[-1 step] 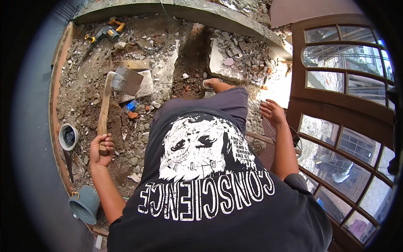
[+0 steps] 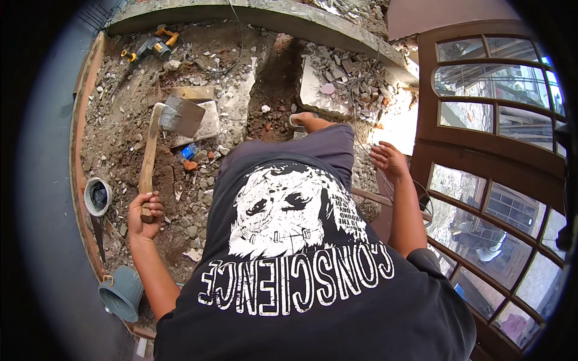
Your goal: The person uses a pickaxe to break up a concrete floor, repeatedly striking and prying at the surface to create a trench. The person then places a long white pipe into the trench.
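Hoe [image 2: 149, 150] is on the person's left, wooden handle running up and away, metal blade [image 2: 182, 114] at the far end, overlapping a pale slab [image 2: 209, 124]; can't tell if they touch. Left hand [image 2: 145, 215] is clamped round the near end of the handle. Right hand [image 2: 389, 161] is well apart from it, raised, fingers loosely curled and open, near the brown glazed door [image 2: 424, 141]. Blue item [image 2: 188, 150] and brick chunk [image 2: 190, 165] sit just below the slab. Power tool [image 2: 153, 47] lies farther up on rubble; grey bucket [image 2: 120, 293] lower left.
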The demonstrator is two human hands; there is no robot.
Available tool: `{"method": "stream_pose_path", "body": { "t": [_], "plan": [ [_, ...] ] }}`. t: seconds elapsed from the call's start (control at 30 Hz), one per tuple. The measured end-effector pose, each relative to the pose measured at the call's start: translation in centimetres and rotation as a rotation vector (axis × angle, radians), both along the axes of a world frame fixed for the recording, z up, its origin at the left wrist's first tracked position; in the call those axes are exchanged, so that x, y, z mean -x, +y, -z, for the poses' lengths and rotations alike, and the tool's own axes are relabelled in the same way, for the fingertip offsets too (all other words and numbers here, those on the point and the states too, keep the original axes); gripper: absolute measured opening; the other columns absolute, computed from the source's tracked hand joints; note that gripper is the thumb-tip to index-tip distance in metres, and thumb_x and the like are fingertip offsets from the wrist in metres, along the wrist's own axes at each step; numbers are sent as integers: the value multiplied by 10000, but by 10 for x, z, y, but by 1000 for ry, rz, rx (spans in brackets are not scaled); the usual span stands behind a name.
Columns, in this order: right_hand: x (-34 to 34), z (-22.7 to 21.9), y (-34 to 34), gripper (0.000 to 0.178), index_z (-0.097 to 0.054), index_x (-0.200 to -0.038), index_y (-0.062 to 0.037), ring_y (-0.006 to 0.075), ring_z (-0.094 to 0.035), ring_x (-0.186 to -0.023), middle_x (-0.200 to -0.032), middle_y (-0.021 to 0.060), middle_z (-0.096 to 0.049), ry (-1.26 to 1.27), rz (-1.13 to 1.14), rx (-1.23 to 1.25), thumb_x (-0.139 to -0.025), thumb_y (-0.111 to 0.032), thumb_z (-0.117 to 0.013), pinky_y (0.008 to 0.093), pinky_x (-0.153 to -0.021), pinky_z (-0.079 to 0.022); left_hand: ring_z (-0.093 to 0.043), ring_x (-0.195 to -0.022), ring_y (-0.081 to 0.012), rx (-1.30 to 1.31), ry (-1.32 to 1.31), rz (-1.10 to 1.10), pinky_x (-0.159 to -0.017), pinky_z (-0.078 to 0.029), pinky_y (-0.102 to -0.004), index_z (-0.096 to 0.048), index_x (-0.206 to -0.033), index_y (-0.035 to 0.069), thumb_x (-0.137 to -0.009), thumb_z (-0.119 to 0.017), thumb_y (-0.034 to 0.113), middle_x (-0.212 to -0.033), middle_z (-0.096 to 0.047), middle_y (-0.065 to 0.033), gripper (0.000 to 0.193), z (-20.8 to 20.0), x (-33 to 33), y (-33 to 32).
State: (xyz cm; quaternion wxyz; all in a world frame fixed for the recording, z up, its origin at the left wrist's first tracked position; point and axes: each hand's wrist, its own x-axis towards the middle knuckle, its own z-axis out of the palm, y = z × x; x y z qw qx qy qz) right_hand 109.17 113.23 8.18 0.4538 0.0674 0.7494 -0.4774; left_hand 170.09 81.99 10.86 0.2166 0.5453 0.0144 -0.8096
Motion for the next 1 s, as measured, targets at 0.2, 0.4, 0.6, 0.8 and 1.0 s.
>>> {"method": "stream_pose_path", "body": {
  "t": [0.2,0.4,0.6,0.8,1.0],
  "plan": [
    [-21,-8,27,359,-473,-1302,-39,253,-654,-964,-1165,162,-625,-35,72,-76,-966,-151,-525,396,-786,-562,-564,-581,-62,15,16,-8,-470,-514,-192,-539,-979,-23,-882,-541,100,-730,-554,-3,157,1,4,-18],
    [-13,-3,36,341,-467,-1299,-50,265,-653,-987,-1164,170,-628,-12,92,-143,-973,-142,-498,410,-784,-559,-562,-566,-63,-51,26,-28,-464,-529,-195,-523,-999,-35,-896,-542,122,-726,-556,1,188,1,15,-38],
    [-20,24,-16,342,-468,-1295,-36,261,-653,-979,-1148,171,-629,-55,40,-130,-970,-135,-508,433,-821,-547,-556,-581,-60,2,-12,12,-481,-515,-188,-556,-1005,-26,-882,-566,113,-733,-562,-3,186,0,15,-29],
    [-33,23,-48,349,-469,-1295,-32,234,-664,-939,-1131,150,-639,-122,-119,-56,-971,-153,-518,374,-789,-557,-539,-557,-56,-1,-62,-17,-461,-499,-186,-561,-994,-14,-877,-559,107,-726,-561,3,168,-2,30,-29],
    [-24,38,-31,351,-473,-1286,-34,208,-668,-917,-1102,125,-646,-39,-222,-277,-958,-151,-523,322,-734,-560,-524,-544,-49,-24,-66,27,-454,-482,-175,-562,-976,-6,-872,-549,114,-725,-560,7,159,-1,31,-31]
  ]
}}
